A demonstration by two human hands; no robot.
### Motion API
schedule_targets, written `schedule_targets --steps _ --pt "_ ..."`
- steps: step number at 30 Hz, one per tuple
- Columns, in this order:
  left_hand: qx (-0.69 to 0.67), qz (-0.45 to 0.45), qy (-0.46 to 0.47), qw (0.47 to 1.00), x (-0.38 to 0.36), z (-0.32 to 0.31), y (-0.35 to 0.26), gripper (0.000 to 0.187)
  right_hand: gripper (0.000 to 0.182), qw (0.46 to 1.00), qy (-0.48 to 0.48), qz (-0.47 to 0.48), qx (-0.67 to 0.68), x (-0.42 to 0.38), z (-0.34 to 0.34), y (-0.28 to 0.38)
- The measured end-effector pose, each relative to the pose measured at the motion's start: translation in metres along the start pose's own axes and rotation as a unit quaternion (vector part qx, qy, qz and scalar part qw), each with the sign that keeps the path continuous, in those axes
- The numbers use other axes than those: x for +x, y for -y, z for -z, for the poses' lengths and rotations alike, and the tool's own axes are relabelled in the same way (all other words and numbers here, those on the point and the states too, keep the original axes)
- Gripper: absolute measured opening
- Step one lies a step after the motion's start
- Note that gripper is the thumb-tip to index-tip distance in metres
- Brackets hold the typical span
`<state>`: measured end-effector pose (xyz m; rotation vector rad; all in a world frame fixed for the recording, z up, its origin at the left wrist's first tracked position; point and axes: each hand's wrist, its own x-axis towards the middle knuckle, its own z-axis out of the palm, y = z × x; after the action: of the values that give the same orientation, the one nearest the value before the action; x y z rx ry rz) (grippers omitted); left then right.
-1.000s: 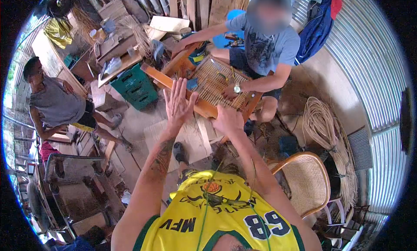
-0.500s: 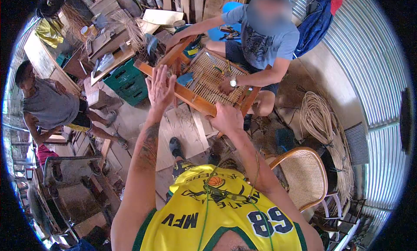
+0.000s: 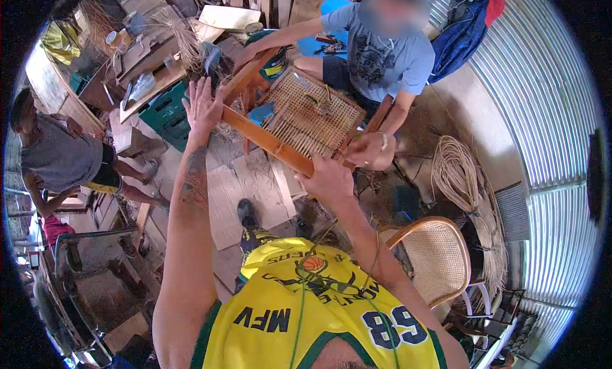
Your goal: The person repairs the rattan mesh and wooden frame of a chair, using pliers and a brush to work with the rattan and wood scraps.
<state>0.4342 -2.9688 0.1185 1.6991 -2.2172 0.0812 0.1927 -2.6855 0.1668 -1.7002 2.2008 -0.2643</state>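
A wooden chair frame (image 3: 271, 144) with a woven cane seat (image 3: 312, 114) is tilted between me and a co-worker. My left hand (image 3: 205, 107) lies against the frame's left end, its fingers stretched out and spread. At the near right corner, my right hand (image 3: 328, 183) is closed over the front rail, fingertips partly hidden. On the cane rest a blue object (image 3: 261, 114) and a small tool with yellowish handles (image 3: 320, 101). The co-worker's one hand (image 3: 366, 149) is by the frame's right side; the other arm reaches to its far left end.
The co-worker (image 3: 382, 63) sits opposite. Another person (image 3: 60, 149) stands at left. Beside my right arm is a cane-panelled chair (image 3: 437, 260), with coiled cane bundles (image 3: 456, 171) beyond. A green crate (image 3: 166, 117) stands under a cluttered bench; flat cardboard (image 3: 248, 190) covers some floor.
The frame and both my hands appear slightly further left in view. My left fingers have spread more. The co-worker's watch hand has moved off the cane to the frame's right side.
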Motion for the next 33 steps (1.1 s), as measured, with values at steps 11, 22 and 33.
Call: schedule_targets --steps 11,22,33 --pt "-0.06 0.062 0.01 0.996 0.021 0.007 0.0 0.05 0.054 0.999 0.031 -0.032 -0.026 0.006 -0.002 0.004" --pt "0.017 -0.107 -0.069 0.992 0.013 0.005 0.016 0.03 0.057 0.994 -0.096 0.015 -0.039 0.0 -0.012 0.008" --pt "-0.154 -0.185 0.019 0.971 0.019 0.011 0.049 0.062 0.068 0.994 -0.005 -0.098 -0.054 0.004 0.002 0.036"
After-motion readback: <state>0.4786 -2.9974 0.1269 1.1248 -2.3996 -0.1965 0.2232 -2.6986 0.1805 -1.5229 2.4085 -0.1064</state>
